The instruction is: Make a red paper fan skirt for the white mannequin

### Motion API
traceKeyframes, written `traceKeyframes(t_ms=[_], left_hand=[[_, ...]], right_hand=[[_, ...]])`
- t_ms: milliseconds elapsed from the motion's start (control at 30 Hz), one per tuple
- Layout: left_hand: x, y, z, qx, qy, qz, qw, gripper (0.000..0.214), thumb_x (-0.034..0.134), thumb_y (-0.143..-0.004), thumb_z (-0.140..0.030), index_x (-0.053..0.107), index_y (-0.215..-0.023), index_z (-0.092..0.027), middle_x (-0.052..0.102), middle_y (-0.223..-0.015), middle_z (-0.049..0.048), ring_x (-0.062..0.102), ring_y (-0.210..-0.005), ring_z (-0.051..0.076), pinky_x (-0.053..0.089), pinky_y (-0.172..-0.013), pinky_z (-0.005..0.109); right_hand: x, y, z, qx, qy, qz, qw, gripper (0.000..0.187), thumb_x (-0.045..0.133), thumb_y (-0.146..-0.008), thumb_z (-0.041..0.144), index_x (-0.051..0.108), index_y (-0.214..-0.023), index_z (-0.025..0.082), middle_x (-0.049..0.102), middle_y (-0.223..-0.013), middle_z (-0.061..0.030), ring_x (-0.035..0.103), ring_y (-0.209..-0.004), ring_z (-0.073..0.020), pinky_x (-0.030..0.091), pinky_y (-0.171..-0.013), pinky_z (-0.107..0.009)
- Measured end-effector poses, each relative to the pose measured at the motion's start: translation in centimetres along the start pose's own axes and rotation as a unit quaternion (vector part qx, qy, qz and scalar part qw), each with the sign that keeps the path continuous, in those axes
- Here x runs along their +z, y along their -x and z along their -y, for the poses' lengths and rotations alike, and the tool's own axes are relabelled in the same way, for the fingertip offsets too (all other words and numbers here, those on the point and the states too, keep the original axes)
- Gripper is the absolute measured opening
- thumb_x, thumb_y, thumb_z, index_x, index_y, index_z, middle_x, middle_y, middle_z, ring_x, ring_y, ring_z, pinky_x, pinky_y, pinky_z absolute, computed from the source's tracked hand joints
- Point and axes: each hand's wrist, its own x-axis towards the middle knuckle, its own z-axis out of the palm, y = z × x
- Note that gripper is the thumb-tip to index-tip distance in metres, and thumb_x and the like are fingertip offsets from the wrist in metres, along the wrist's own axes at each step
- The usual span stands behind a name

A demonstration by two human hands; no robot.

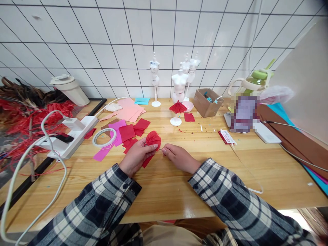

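Note:
My left hand (137,153) is closed on a red pleated paper fan (153,138), thumb across its lower part and the folds spread upward. Just right of it, my right hand (180,158) pinches a thin strand (161,149) that reaches toward the base of the fan; whether it is thread or wire I cannot tell. Red paper squares (126,133) lie behind and under my left hand, beside magenta paper (118,131) and a roll of white tape (104,137). Farther back, a small white mannequin (179,83) wears a red pleated paper skirt (177,107).
Several more mannequins (154,73) stand near the tiled wall, beside a cardboard box (208,102). At left are a power strip (74,136) with cables, a cup (70,89) and red strands (61,114). A phone (243,114) and green-lidded bottle (257,80) are at right.

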Motion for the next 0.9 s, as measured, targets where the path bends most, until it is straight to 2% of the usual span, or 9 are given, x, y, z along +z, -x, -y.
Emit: traceKeyframes(t_ms=[200, 400, 900], left_hand=[[-0.01, -0.08, 0.04, -0.002, 0.015, -0.007, 1.000, 0.026, 0.077, -0.066, -0.011, 0.060, -0.085, -0.015, 0.065, -0.076, -0.0008, 0.061, -0.063, 0.007, 0.052, -0.061, 0.016], [0.07, -0.05, 0.21, -0.004, 0.015, -0.004, 1.000, 0.030, 0.079, -0.065, -0.011, 0.061, -0.089, -0.015, 0.067, -0.082, 0.0005, 0.064, -0.068, 0.008, 0.053, -0.065, 0.017], [0.53, 0.04, 0.15, 0.028, 0.016, -0.005, 0.999, 0.031, 0.079, -0.065, -0.013, 0.060, -0.089, -0.016, 0.066, -0.079, -0.0005, 0.062, -0.068, 0.009, 0.051, -0.065, 0.018]], right_hand=[[-0.04, 0.17, 0.13, 0.019, 0.020, -0.009, 1.000, 0.033, 0.032, -0.097, 0.045, 0.052, -0.086, 0.021, 0.060, -0.081, -0.0016, 0.053, -0.077, -0.0153, 0.037, -0.071, -0.027], [0.09, 0.06, 0.08, 0.021, 0.030, -0.004, 0.999, 0.033, 0.032, -0.097, 0.046, 0.050, -0.085, 0.022, 0.058, -0.079, -0.0010, 0.052, -0.075, -0.0150, 0.036, -0.068, -0.026], [0.14, -0.03, -0.02, 0.008, 0.025, -0.003, 1.000, 0.032, 0.034, -0.097, 0.044, 0.052, -0.082, 0.021, 0.057, -0.077, -0.0002, 0.049, -0.072, -0.0138, 0.034, -0.065, -0.025]])
